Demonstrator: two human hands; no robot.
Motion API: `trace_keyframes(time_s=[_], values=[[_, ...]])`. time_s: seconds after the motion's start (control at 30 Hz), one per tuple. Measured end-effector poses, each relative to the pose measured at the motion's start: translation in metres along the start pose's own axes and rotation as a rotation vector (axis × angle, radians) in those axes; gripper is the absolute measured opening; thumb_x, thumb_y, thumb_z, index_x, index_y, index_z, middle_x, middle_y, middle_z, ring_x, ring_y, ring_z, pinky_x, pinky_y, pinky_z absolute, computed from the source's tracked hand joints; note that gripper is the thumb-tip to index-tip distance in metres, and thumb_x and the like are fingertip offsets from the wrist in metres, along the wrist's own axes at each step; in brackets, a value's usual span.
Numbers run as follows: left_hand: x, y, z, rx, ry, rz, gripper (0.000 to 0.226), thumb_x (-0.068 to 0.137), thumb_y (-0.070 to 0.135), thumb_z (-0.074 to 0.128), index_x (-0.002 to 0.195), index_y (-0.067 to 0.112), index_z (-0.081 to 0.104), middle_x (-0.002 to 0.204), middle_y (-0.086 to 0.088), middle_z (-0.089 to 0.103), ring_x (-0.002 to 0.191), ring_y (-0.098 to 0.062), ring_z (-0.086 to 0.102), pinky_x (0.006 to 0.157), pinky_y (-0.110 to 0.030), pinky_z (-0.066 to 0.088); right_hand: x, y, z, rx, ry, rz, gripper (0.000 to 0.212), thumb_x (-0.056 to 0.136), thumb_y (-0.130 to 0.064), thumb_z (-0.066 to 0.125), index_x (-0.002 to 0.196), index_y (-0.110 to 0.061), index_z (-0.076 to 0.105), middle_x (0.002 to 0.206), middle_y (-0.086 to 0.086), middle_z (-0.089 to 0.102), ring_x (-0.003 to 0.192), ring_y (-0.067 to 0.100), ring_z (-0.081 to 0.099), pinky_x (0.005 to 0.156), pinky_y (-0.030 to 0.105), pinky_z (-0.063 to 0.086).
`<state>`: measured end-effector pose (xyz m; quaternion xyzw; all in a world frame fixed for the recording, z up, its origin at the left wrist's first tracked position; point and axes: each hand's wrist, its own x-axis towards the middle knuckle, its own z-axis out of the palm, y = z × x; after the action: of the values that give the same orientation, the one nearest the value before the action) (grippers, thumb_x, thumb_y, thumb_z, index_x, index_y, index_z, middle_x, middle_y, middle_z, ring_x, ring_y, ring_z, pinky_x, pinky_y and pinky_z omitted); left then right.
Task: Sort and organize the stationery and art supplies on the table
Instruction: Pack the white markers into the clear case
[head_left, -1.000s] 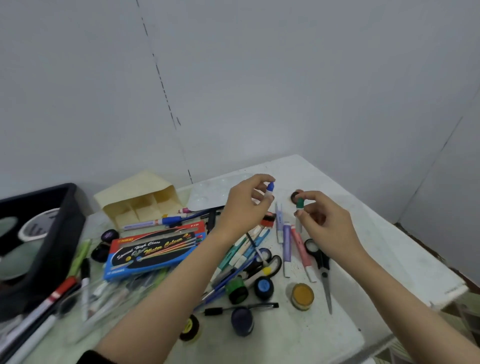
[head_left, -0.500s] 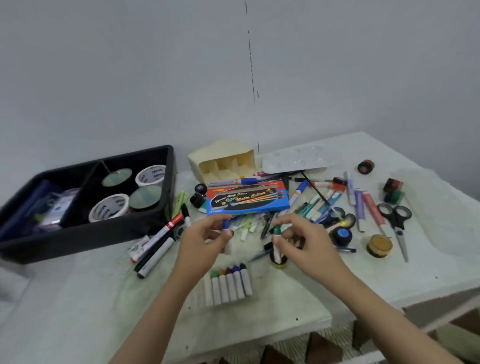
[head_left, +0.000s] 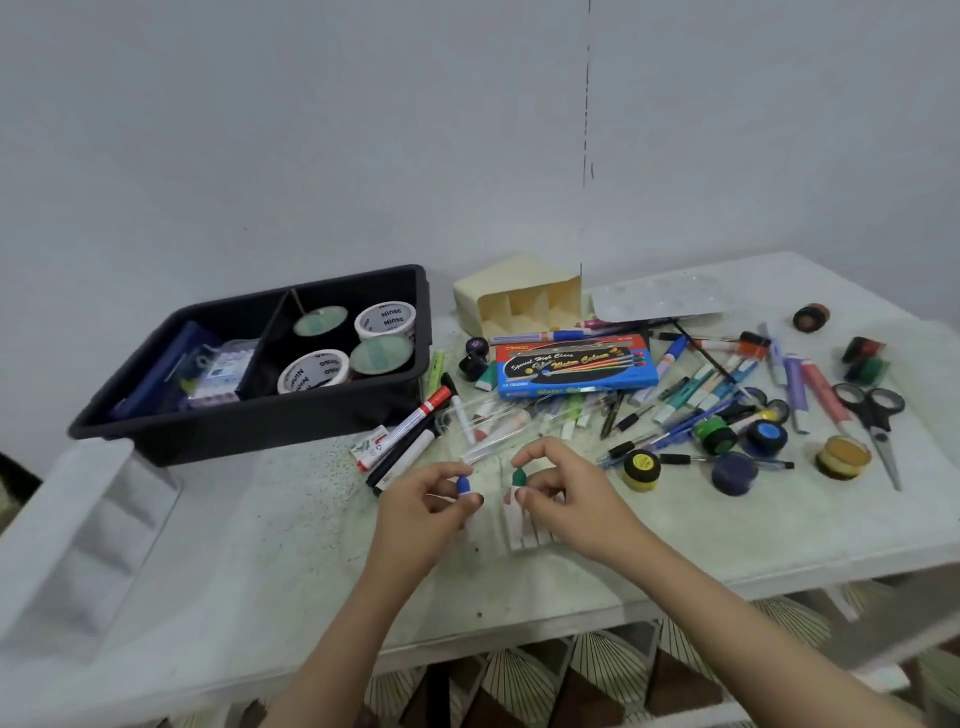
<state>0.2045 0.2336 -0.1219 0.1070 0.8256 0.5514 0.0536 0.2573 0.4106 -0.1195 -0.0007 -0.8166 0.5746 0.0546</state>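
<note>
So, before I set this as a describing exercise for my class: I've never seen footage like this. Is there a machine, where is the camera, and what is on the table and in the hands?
There is no machine: a person works with two bare hands. The camera sits on that person's head, looking forward and down, so the arms enter from the bottom edge. The left hand pinches a small blue-capped tube; the right hand pinches a green-capped tube. Both are over a row of white tubes lying on the white table. Back left stands a black tray holding tape rolls. To the right lies an unsorted heap: a blue watercolour box, pens, paint pots and scissors.
</note>
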Motion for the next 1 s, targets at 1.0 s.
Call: trace_keyframes(time_s=[1.0], values=[[-0.003,-0.026,0.018,0.027,0.185,0.118,0.030,0.077,0.013,0.076,0.102,0.027,0.068,0.080,0.005,0.064,0.071,-0.005,0.058,0.066,-0.010,0.047,0.006,0.006,0.022,-0.866,-0.086,-0.238,0.032,0.091,-0.042,0.051,0.113,-0.028,0.069,0.115,0.001,0.060,0.099,0.022,0.052,0.082,0.033,0.040]])
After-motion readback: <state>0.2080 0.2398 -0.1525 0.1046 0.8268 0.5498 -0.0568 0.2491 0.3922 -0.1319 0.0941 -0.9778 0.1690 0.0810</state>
